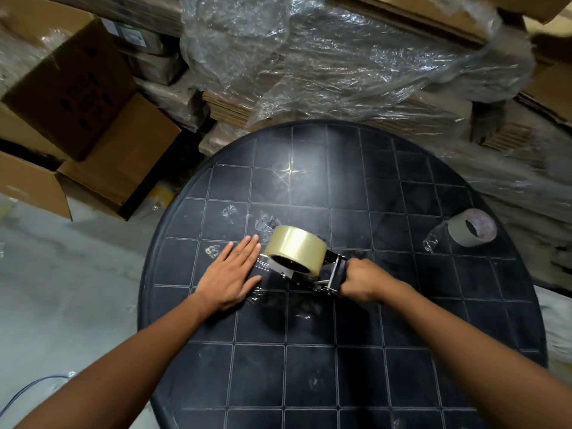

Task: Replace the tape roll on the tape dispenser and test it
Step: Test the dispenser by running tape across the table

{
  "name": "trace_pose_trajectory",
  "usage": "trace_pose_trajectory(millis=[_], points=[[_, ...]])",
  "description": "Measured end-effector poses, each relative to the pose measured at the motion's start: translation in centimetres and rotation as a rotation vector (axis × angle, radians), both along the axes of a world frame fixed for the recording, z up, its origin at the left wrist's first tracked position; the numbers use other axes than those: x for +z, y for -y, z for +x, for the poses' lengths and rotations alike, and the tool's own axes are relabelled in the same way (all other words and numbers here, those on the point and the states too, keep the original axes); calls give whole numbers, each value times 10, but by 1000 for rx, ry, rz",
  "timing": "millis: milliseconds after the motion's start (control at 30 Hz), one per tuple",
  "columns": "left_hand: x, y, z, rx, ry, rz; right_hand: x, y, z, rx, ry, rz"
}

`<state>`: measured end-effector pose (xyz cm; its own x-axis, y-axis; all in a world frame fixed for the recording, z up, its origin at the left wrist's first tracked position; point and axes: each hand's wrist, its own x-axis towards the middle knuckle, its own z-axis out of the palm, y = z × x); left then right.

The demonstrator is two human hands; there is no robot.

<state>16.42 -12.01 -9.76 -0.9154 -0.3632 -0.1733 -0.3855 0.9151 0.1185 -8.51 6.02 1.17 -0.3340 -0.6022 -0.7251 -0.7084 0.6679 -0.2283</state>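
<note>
Bench (340, 382): a round dark top with a grid pattern is being used as the work surface.
Tape dispenser (322, 275): it is being held low over the middle of the bench, its front end toward the left hand.
Tape roll (295, 247): a full clear roll is being carried on the dispenser.
Right hand (360, 281): it is being kept closed around the dispenser's black handle.
Left hand (230, 275): it is being laid flat on the bench, fingers spread out straight, pressed on a strip of clear tape (263, 266) just beside the roll.
Used roll (472, 227): a nearly bare core is being left at the bench's right edge, well apart.
Boxes (77, 97): cardboard is being stacked behind the bench under plastic wrap (340, 57).
</note>
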Motion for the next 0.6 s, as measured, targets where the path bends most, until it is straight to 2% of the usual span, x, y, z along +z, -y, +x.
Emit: trace_pose_trajectory(millis=[100, 233, 367, 467, 600], points=[[4, -4, -1, 18, 34, -11, 7, -40, -25, 10, -45, 93], [11, -23, -9, 125, 46, -7, 12, -68, -31, -46, 2, 57], [11, -66, -38, -57, 13, 58, 17, -67, -27, -92, 34, 27], [4, -90, -60, 7, 0, 133, 12, -70, -28, -88, 2, 30], [-1, -94, -57, 26, -2, 67, 7, -84, -39, -37, -11, 37]])
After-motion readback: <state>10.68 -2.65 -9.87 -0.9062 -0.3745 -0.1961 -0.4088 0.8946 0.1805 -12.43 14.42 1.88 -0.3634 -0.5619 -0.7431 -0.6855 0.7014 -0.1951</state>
